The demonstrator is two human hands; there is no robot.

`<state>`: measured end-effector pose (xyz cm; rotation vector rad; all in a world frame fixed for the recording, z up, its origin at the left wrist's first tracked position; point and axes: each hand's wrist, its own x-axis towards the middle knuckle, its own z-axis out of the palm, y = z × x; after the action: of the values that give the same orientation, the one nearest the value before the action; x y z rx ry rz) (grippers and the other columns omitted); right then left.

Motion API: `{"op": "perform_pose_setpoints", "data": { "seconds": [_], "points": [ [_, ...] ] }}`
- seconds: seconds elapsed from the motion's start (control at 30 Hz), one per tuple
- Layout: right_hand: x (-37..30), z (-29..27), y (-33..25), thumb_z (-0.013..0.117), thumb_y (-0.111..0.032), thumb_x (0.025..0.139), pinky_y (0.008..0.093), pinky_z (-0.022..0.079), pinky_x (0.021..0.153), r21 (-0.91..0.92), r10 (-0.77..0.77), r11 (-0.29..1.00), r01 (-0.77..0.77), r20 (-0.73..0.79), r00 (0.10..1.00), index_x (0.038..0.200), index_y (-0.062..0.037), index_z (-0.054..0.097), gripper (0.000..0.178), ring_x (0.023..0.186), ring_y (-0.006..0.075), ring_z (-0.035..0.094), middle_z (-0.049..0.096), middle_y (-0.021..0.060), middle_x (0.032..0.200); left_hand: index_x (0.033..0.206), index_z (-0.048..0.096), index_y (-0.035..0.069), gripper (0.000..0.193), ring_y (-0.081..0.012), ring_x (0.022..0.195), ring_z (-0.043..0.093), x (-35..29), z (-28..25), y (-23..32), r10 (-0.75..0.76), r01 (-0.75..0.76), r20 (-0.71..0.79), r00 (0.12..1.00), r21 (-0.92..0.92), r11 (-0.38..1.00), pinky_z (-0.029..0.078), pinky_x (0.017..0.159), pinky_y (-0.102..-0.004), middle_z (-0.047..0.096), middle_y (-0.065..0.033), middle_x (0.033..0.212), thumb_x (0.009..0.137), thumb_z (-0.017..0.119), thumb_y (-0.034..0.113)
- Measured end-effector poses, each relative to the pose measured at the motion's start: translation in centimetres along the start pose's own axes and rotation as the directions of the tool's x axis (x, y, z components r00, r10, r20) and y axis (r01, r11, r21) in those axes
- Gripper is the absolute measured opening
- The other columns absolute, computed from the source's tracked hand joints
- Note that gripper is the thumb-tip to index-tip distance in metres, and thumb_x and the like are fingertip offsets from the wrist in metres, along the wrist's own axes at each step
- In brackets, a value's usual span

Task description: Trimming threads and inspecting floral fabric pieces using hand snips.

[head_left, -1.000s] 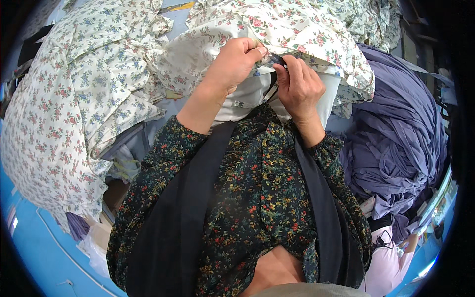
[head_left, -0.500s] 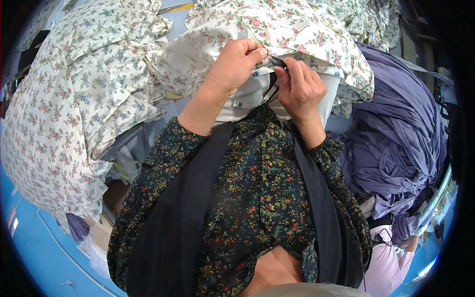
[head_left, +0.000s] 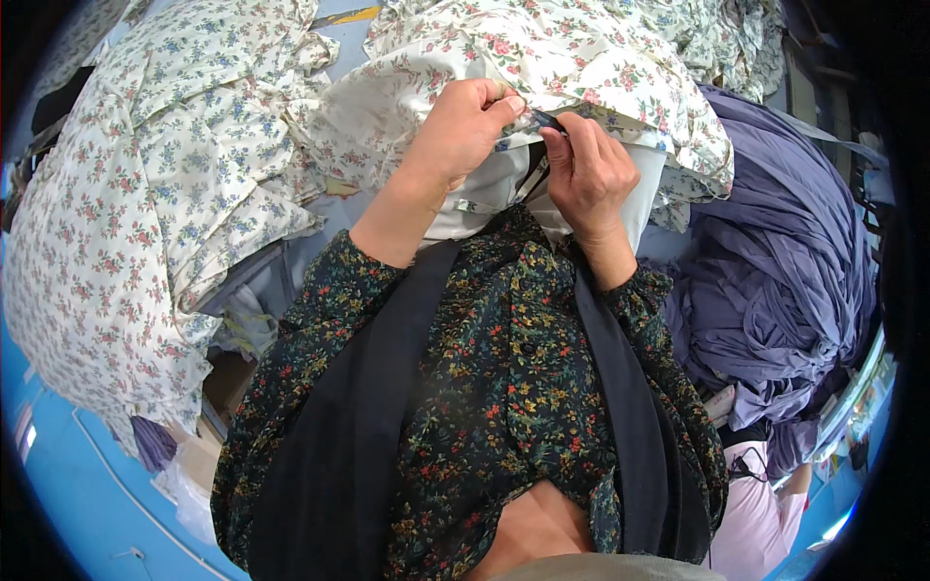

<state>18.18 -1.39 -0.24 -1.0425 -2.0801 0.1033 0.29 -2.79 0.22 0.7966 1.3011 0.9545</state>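
Observation:
White floral fabric (head_left: 542, 48) lies in front of me, printed with pink and blue flowers. My left hand (head_left: 473, 121) pinches the fabric's edge between thumb and fingers. Close by on the right, my right hand (head_left: 593, 169) is closed round a small dark pointed tool that looks like thread snips (head_left: 547, 120). The tip points left, towards the pinched edge, just short of my left fingertips. Most of the tool is hidden inside my right fingers, and whether the tip touches the cloth I cannot tell. Plain white cloth (head_left: 463, 211) hangs below my hands.
A large heap of similar floral fabric (head_left: 107, 223) drapes down on the left. To the right is a bulky pile of purple-grey cloth (head_left: 775, 261). Behind it at lower right, part of another person in pink clothing (head_left: 754, 518) shows. The floor (head_left: 73, 484) is blue.
Both hands stay nearly in place over the fabric edge. The dark tool has turned slightly and looks narrower at its tip. At lower right, the other person's arm has shifted a little.

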Motion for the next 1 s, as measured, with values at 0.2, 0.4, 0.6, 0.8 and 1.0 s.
{"op": "perform_pose_setpoints", "data": {
  "seconds": [0.2, 0.4, 0.6, 0.8, 1.0],
  "points": [
    [0.2, -0.4, -0.2, 0.071, -0.020, 0.083, 0.0320, 0.043, 0.051, -0.052, -0.009, 0.999, 0.011, 0.053, 0.999, 0.089, -0.0092, 0.063, 0.016, 0.056, 0.0228, 0.056, 0.059, 0.0029, 0.070, 0.095, 0.067, -0.003, 0.018, -0.0042, 0.079, 0.051, -0.1, 0.1, 0.2, 0.010, -0.010, -0.001, 1.000, 0.007, 1.000, 0.042, 0.072, -0.0216, 0.063, 0.0023, 0.086, 0.092, 0.062, 0.014],
    [0.2, -0.2, 0.0, 0.071, -0.020, 0.083, 0.0320, 0.041, 0.050, -0.059, -0.031, 0.998, 0.033, 0.028, 0.999, 0.088, -0.0092, 0.062, 0.015, 0.054, 0.0223, 0.054, 0.057, 0.0026, 0.068, 0.096, 0.067, -0.004, 0.020, -0.0043, 0.078, 0.051, 0.0, 0.1, 0.1, 0.013, -0.013, -0.010, 1.000, 0.029, 1.000, 0.042, 0.072, -0.0216, 0.063, 0.0021, 0.085, 0.092, 0.062, 0.015],
    [-0.4, -0.4, 0.2, 0.070, -0.021, 0.086, 0.0296, 0.039, 0.049, -0.060, -0.021, 0.998, 0.022, 0.029, 0.999, 0.087, -0.0084, 0.063, 0.015, 0.052, 0.0158, 0.052, 0.053, 0.0025, 0.064, 0.096, 0.067, -0.005, 0.020, -0.0043, 0.078, 0.051, -0.1, 0.2, 0.1, 0.018, -0.018, 0.000, 1.000, 0.038, 0.999, 0.042, 0.072, -0.0222, 0.063, 0.0022, 0.085, 0.092, 0.063, 0.015],
    [0.2, -2.2, -0.4, 0.063, -0.025, 0.094, 0.0199, 0.026, 0.046, 0.604, 0.657, -0.097, -0.791, 0.636, 0.404, 0.089, -0.0035, 0.064, 0.022, 0.051, 0.0012, 0.036, 0.051, -0.0064, 0.068, 0.098, 0.068, 0.000, 0.014, -0.0118, 0.078, 0.055, -2.4, 1.1, 1.4, 0.283, -0.264, -0.007, 0.959, 0.346, 0.901, 0.044, 0.071, -0.0255, 0.063, -0.0020, 0.089, 0.087, 0.062, 0.007],
    [-1.3, -4.4, -0.7, 0.069, -0.012, 0.086, 0.0161, 0.029, 0.047, 0.427, 0.484, -0.348, -0.835, 0.844, 0.231, 0.098, -0.0054, 0.063, 0.014, 0.055, -0.0001, 0.046, 0.068, 0.0024, 0.079, 0.083, 0.066, 0.000, 0.020, -0.0201, 0.080, 0.062, -7.2, 2.6, 0.8, 0.374, -0.513, 0.435, 0.819, 0.266, 0.816, 0.049, 0.076, -0.0305, 0.066, -0.0092, 0.089, 0.080, 0.048, -0.009]
  ]
}}
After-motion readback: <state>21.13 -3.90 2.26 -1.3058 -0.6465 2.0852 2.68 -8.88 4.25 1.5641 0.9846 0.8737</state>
